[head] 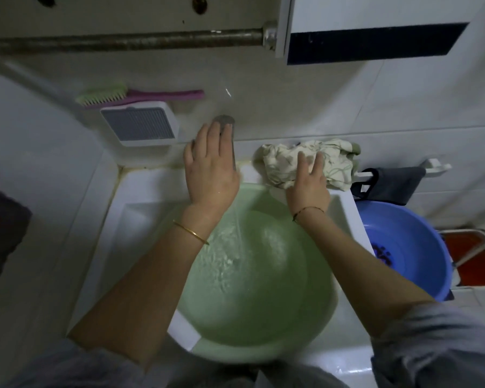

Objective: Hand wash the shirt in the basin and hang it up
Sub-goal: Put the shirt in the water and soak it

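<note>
While water is streaming from the tap (226, 135) into the green basin (300, 329), the wash itself is not yet looking started, going by how things lie. At the far left of the ledge a green-bristled brush (115, 97) with a pink handle is lying above a white slatted soap dish (139, 125). Next along, the left hand (209, 166) is resting over the tap, its fingers lying fairly straight along the metal; whether the thumb is hooking round the far side is hidden from view. Below it the water is rippling and partly filling the basin, which is sitting in the white sink (140, 191). Moving right, the right hand (308, 180) is lying on the crumpled pale shirt (333, 166), fingers spread and pressing on the cloth rather than pinching it. That shirt is sitting bunched on the back corner of the sink, outside the basin and apparently not yet in the water. Farther right a dark cloth (389, 186) is hanging from a white rail, and a blue tub (420, 264) is standing beside the sink. My judgement: filling is under way, while soaking, scrubbing, rinsing, wringing and hanging are all remaining.
</note>
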The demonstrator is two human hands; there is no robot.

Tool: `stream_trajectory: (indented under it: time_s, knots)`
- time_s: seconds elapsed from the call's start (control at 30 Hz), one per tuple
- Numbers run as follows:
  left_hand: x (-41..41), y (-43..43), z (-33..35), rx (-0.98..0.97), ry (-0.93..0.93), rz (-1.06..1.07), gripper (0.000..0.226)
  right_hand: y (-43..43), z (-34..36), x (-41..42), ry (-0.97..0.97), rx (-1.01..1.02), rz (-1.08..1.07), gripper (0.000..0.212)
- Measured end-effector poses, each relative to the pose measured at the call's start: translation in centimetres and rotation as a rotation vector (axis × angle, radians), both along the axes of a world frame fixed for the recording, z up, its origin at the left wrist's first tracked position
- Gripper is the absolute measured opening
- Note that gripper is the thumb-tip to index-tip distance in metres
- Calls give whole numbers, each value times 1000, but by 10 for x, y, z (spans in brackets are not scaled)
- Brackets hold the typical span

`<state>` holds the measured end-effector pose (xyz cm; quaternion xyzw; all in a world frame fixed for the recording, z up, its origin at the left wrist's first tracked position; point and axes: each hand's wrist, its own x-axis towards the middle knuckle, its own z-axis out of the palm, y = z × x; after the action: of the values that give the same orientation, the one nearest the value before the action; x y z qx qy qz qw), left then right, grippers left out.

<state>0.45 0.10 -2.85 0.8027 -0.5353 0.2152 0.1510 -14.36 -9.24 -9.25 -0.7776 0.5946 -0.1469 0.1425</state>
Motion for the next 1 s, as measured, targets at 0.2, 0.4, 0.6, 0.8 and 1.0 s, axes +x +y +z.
stream_trajectory:
  time_s: [0.2,0.4,0.6,0.8,1.0]
  knots:
    - [7,19,-14,-83,24,-36,58,-40,-2,13,156,102,-14,88]
    - [-18,32,-2,-160,155,-252,53,-34,18,-3,-62,-72,-75,23]
    - [-42,53,-14,-92,529,-498,73,51,81,-33,-80,-301,134,20]
    - [-36,90,-46,165,338,-311,58,94,49,-27,-68,272,519,27]
    - [-24,98,-72,856,434,-79,62,72,-17,-16,354,325,502,38]
